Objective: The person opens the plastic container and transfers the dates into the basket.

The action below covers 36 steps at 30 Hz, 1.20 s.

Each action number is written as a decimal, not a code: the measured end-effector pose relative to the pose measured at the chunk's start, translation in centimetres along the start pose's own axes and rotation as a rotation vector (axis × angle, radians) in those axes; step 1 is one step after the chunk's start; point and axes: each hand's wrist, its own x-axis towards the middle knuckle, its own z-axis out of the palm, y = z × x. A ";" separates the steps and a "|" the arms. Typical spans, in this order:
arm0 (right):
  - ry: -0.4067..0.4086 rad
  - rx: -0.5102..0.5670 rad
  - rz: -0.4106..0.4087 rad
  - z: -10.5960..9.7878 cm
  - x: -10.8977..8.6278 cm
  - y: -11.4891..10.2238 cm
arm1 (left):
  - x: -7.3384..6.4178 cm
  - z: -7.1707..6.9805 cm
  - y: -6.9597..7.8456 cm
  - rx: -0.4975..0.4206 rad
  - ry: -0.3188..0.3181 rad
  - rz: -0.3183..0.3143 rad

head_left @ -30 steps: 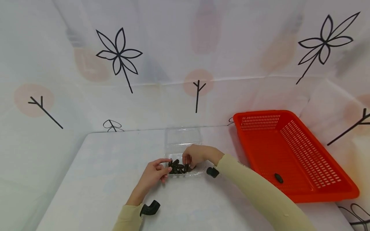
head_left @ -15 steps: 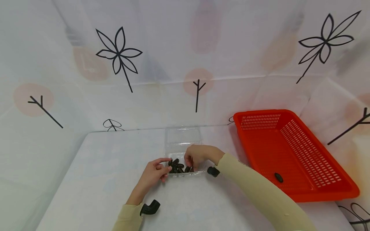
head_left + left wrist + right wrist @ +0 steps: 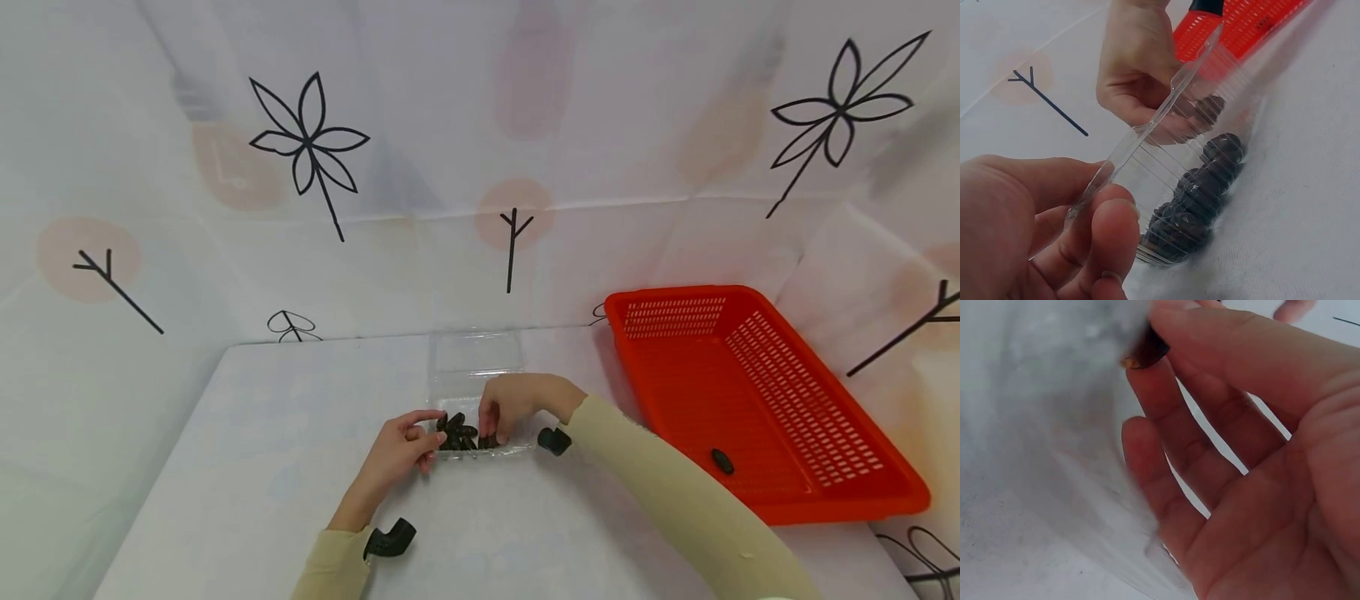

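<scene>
A clear plastic clamshell box (image 3: 475,357) lies on the table with its lid folded back. Dark brown dates (image 3: 454,430) are heaped in its left part; through the clear wall the glossy dates (image 3: 1194,194) show in the left wrist view. My left hand (image 3: 403,447) pinches the box's left rim between thumb and fingers. Inside the right part of the box, my right hand (image 3: 516,405) points down and pinches a date (image 3: 1150,350) with thumb and fingertips. That same date (image 3: 1210,109) appears behind the clear wall in the left wrist view.
To the right stands a large red plastic basket (image 3: 825,508) with slotted walls, one date (image 3: 722,461) on its floor. A white cloth (image 3: 247,467) covers the table. Behind it hangs a patterned white curtain (image 3: 420,267). Each wrist wears a black mount.
My right hand has shifted slightly to the right within the box, its fingers moving among the dates at the right end of the heap. My left hand stays at the rim.
</scene>
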 end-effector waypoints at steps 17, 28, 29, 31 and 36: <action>0.070 0.183 -0.143 -2.6 -2.4 -0.7 | -0.8 0.1 1.7 -0.052 0.000 -0.018; 0.169 0.155 -0.182 -3.5 -5.8 -0.4 | -1.0 0.3 1.6 -0.077 0.007 -0.017; 0.177 0.159 -0.185 -3.6 -6.1 -0.4 | -1.0 0.4 1.6 -0.083 0.008 -0.018; 0.194 0.170 -0.191 -3.8 -6.8 -0.3 | -1.1 0.4 1.6 -0.096 0.008 -0.018; 0.233 0.214 -0.174 -4.2 -8.6 0.0 | -1.2 0.4 1.5 -0.122 0.002 -0.018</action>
